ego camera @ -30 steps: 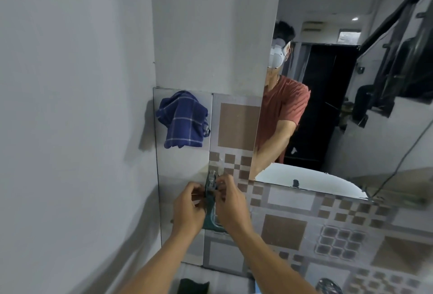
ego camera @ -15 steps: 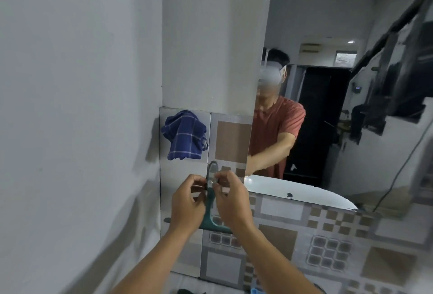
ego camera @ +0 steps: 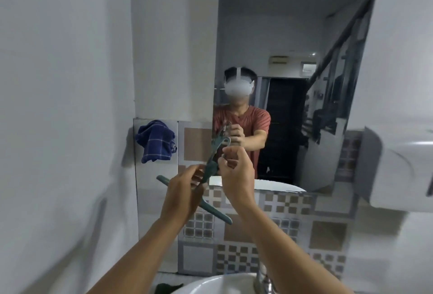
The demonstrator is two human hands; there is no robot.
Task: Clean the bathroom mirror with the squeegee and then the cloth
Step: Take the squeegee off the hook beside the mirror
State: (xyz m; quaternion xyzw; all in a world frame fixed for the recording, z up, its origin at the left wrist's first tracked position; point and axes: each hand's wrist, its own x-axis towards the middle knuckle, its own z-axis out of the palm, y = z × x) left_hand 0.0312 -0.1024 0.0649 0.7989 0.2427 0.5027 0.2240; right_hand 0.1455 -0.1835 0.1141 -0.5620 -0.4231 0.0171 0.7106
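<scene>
A green squeegee [ego camera: 206,180] is gripped by the left hand [ego camera: 181,194] and steadied at its handle tip by the right hand [ego camera: 236,174], below the mirror [ego camera: 293,35]. Wiping has seemingly not begun; the blade must next be laid against the glass.

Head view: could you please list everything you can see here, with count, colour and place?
Green plastic squeegee: one, green, held in front of the tiles, blade low, handle up.
Dark blue checked cloth: one, blue, hanging on the tiled wall left of the mirror.
Tall rectangular wall mirror: one, silvery, centre wall above the tiles.
Patterned brown and grey wall tiles: one band, below the mirror.
White ceramic basin: one, white, bottom edge.
Chrome tap: one, silver, at the basin.
Left hand: gripping the squeegee near the blade.
Right hand: by the handle's top; contact unclear.
</scene>
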